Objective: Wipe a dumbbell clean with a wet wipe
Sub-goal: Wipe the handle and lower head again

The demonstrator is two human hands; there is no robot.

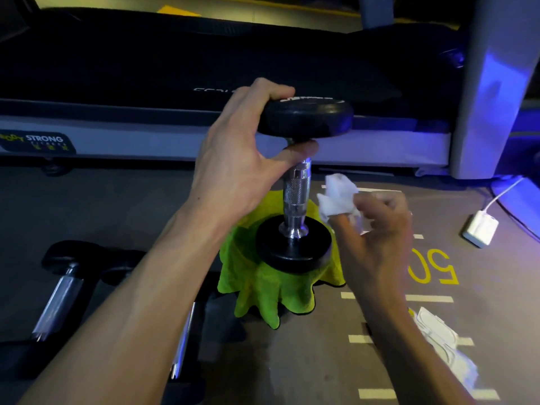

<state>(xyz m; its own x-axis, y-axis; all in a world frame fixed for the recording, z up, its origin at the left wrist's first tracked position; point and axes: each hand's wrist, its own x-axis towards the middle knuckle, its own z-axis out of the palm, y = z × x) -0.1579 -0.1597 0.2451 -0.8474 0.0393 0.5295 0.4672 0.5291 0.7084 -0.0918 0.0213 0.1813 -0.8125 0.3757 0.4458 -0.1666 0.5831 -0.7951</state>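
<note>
A dumbbell point(295, 197) with black round heads and a chrome knurled handle stands upright on a bright green cloth point(263, 290) on the floor. My left hand point(239, 159) grips its top head, fingers over the rim and thumb under it against the handle. My right hand point(377, 229) holds a crumpled white wet wipe point(336, 197) just right of the handle, a small gap apart from the chrome.
Other dumbbells point(61, 290) lie on the floor at the left. A treadmill point(204, 68) runs across the back, its upright post point(496, 83) at right. A white charger with cable point(480, 230) and a white wipe packet point(438, 337) lie on the grey floor at right.
</note>
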